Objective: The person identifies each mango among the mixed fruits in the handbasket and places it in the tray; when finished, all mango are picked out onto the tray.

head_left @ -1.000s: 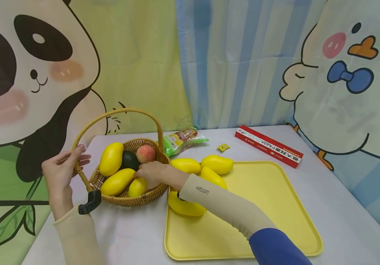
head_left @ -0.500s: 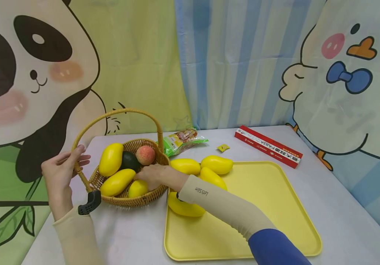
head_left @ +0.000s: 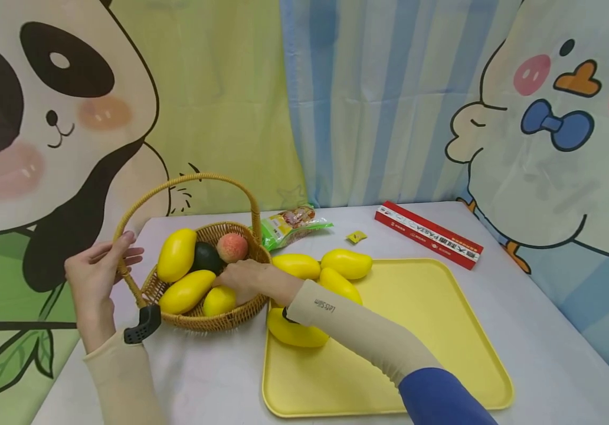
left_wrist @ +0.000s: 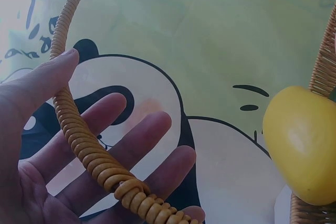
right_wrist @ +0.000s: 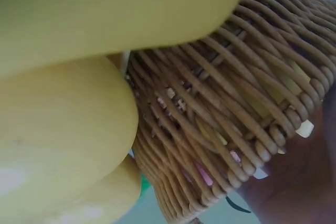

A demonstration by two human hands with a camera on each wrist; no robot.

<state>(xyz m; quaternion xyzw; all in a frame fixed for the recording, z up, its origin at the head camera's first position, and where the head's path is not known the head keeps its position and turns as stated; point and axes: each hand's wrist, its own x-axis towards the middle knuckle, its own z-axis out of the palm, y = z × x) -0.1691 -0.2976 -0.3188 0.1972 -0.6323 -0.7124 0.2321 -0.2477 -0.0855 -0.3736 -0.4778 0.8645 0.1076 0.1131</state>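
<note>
My left hand holds the wrapped handle of a wicker basket, thumb on one side and loosely spread fingers on the other. Inside the basket lie two yellow mangoes, a dark green avocado and a pink-orange peach. My right hand reaches over the basket's right rim, its fingers bent down around another mango at the front; most fingertips are hidden. In the right wrist view, the basket's woven side stands between my hand and large yellow mangoes.
A yellow tray lies to the right, with several mangoes along its left side, under and beyond my right forearm. Behind are a green snack packet, a small yellow sachet and a long red pasta box.
Both hands stay in nearly the same place, left at the handle, right in the basket. The whole head view shifts very slightly; the fruit keeps its arrangement.
</note>
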